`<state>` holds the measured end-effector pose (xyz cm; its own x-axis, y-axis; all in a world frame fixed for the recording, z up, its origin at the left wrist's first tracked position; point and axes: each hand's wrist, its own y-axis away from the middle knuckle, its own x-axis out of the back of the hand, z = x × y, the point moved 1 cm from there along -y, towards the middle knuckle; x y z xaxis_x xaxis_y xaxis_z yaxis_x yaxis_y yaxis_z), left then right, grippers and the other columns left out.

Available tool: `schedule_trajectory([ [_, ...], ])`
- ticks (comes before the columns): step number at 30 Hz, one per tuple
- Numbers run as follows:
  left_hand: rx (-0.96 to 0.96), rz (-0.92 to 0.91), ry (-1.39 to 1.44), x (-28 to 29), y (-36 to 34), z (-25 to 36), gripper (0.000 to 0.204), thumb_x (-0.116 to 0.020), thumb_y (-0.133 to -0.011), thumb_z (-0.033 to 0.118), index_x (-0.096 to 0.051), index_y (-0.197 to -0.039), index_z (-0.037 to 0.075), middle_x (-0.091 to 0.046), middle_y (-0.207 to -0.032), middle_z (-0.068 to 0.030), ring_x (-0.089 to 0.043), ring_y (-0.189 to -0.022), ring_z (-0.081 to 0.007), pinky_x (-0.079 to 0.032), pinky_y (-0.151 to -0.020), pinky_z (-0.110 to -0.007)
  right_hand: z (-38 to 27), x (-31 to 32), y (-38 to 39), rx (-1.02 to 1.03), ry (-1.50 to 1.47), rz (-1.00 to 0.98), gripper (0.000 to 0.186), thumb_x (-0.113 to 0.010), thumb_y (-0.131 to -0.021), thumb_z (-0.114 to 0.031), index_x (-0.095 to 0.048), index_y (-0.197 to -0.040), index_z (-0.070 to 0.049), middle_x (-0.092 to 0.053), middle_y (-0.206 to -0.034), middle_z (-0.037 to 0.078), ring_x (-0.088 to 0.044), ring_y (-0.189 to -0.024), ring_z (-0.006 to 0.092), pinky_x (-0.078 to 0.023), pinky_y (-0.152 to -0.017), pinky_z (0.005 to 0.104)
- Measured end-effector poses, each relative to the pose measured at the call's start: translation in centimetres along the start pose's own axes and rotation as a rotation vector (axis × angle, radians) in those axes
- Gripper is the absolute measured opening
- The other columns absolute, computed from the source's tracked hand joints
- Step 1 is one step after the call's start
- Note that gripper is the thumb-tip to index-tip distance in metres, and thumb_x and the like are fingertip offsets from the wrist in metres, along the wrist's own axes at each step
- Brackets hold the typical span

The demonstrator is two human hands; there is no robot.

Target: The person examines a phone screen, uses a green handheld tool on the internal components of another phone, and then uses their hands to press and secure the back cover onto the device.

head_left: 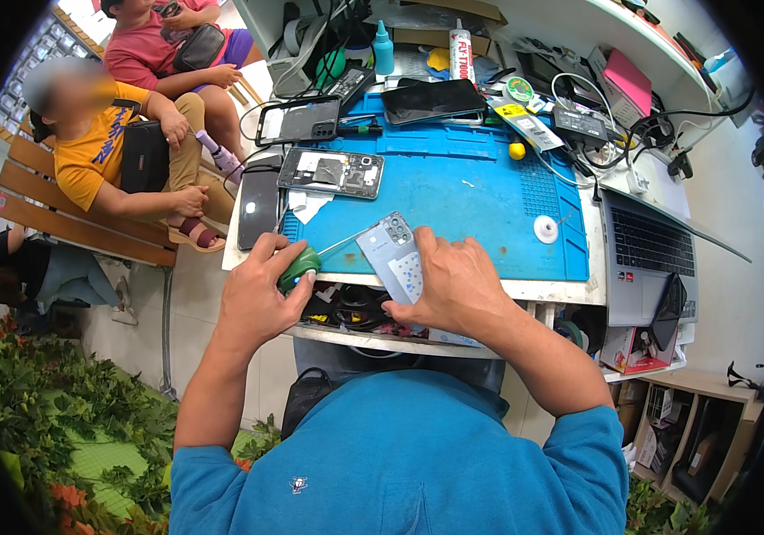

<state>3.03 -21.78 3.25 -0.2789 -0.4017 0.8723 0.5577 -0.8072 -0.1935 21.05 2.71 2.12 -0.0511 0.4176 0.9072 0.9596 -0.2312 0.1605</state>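
Blue shirt (400, 455), worn by the person at work, nearest the camera.

Left hand (261, 290): grip closed around a green-handled tool (301, 267), thin metal shaft pointing to the left edge of a phone panel; contact of the tip cannot be told.

Right hand (459, 276): grip closed on the right side of that grey-blue phone panel (375, 246), camera rings at its top, dotted pale patch (406, 275) on its lower part. Panel position: tilted, over the near edge of the table (547, 291).

Condition, as judged: one opened phone (334, 172), interior exposed, at the left of the blue mat (462, 209). Opening appears done; panel apart, not fitted to any phone; refitting, if the two belong together, not done.

Surroundings: white scrap (312, 206) below the opened phone; dark phone (260, 209) to its left; black frame (298, 121) and second dark phone (433, 101) behind; white disc (545, 229); laptop (654, 245) at right.

Hindrances: cluttered drawer (359, 314) beneath the hands; tangled cables (612, 160) at far right.
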Motion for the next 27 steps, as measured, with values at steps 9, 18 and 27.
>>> schedule_trajectory([
  [9,-0.029,0.016,-0.004,-1.2,-1.2,0.6,0.040,-0.087,-0.097,0.020,-0.084,-0.133,0.003,-0.076,-0.124,-0.0164,-0.080,-0.101,-0.0381,-0.065,-0.088,-0.046,0.1,-0.3,-0.1,-0.005,-0.001,0.007,0.098,-0.098,-0.081,-0.062,-0.060,-0.137,0.009,-0.082,-0.092,0.027,-0.082,-0.086,0.0448,-0.060,-0.095,0.0492],
  [18,-0.029,0.019,0.002,-1.6,-1.6,0.8,0.042,-0.087,-0.097,0.019,-0.084,-0.135,0.001,-0.076,-0.124,-0.0182,-0.080,-0.104,-0.0385,-0.065,-0.090,-0.045,0.2,-0.4,0.0,0.009,0.000,0.034,0.097,-0.098,-0.081,-0.062,-0.060,-0.135,0.009,-0.082,-0.091,0.027,-0.083,-0.086,0.0449,-0.061,-0.094,0.0490],
  [27,-0.046,0.035,0.006,-1.7,-2.1,0.8,0.043,-0.087,-0.097,0.021,-0.084,-0.135,0.002,-0.076,-0.124,-0.0173,-0.080,-0.105,-0.0387,-0.065,-0.091,-0.046,0.2,-0.5,-0.1,0.004,0.012,0.043,0.096,-0.098,-0.081,-0.062,-0.060,-0.134,0.009,-0.082,-0.092,0.027,-0.083,-0.086,0.0448,-0.061,-0.095,0.0487],
])
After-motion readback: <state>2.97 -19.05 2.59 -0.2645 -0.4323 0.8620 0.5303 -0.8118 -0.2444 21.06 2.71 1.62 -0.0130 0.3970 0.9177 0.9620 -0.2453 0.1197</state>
